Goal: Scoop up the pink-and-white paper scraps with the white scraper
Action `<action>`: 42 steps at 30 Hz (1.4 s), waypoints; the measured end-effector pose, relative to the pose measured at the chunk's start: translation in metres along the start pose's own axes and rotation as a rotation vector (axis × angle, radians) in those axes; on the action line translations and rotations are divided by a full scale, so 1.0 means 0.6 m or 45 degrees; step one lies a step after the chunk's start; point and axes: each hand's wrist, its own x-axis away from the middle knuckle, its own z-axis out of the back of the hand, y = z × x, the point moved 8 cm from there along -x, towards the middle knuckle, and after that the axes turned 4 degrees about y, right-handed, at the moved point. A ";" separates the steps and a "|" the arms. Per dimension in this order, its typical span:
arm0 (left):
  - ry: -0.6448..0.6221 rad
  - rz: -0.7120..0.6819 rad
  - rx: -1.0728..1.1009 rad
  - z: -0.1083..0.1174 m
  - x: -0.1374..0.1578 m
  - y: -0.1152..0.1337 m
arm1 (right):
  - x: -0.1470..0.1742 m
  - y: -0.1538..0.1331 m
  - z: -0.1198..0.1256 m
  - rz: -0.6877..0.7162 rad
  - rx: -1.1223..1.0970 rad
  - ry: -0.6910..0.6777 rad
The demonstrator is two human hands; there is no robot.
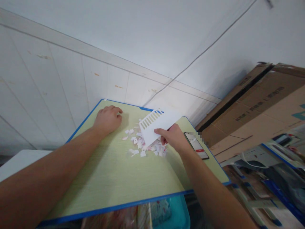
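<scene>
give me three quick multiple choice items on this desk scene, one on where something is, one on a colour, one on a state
1. Where does the phone lie?
A. by the desk's right edge, beside the right hand
B. under the left hand
C. on the cardboard box

2. What colour is the rim of the desk?
A. red
B. blue
C. black

3. How is the left hand?
A. gripping the scraper
B. lifted off the desk
C. resting on the desktop, fingers curled, holding nothing

Answers: 1 A, the phone lies flat just right of the right hand. 2 B, a blue band edges the green top. 3 C, only the right hand holds the white slotted scraper over the paper scraps.
</scene>
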 end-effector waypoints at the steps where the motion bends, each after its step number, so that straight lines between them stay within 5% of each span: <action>1: 0.004 0.002 0.002 0.001 0.000 0.000 | 0.008 0.000 -0.016 0.002 -0.015 -0.049; 4: 0.022 -0.009 -0.005 0.002 0.001 0.001 | 0.018 0.002 -0.035 -0.040 0.034 -0.114; 9: 0.039 -0.004 0.021 0.003 0.000 0.001 | -0.001 -0.027 -0.019 -0.001 0.096 0.137; 15: 0.232 0.070 0.181 0.027 -0.001 -0.015 | -0.008 -0.032 -0.129 0.012 0.042 -0.076; 18: 0.232 0.081 0.196 0.027 -0.001 -0.017 | -0.022 -0.018 -0.095 0.002 0.090 0.042; 24: 0.202 0.078 0.216 0.022 -0.002 -0.012 | 0.005 0.035 0.037 0.043 0.093 0.160; 28: 0.159 0.113 0.164 0.019 -0.002 -0.013 | 0.045 0.074 0.073 0.084 -0.033 0.020; 32: 0.149 0.089 0.146 0.018 -0.002 -0.013 | 0.056 0.079 0.107 0.104 -0.080 0.149; 42: 0.143 0.018 0.087 0.018 0.001 -0.002 | 0.144 0.104 0.026 0.069 -0.383 0.214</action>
